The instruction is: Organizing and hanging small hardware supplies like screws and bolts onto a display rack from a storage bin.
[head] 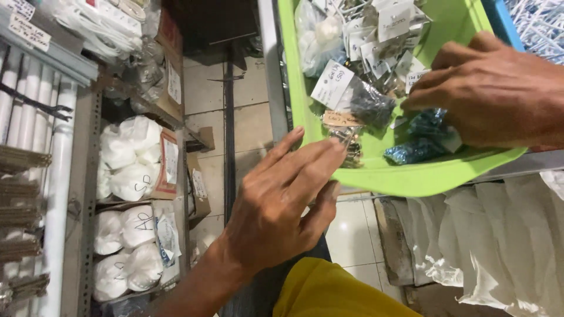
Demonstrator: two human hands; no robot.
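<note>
Where shelves point(135, 176) line tiled floor point(205, 88), hands point(282, 199) search a green tray point(411, 176).

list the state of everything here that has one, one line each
green tray: tilted toward the camera, full of small bagged parts
small clear bag: at the tray's front edge, pinched by left fingertips
left hand: fingers closed on the small clear bag
right hand: palm down in the tray, fingers on the blue bags
blue bags: lying in the tray, partly under the right hand
white sacks: tied shut, stacked on shelves
</note>
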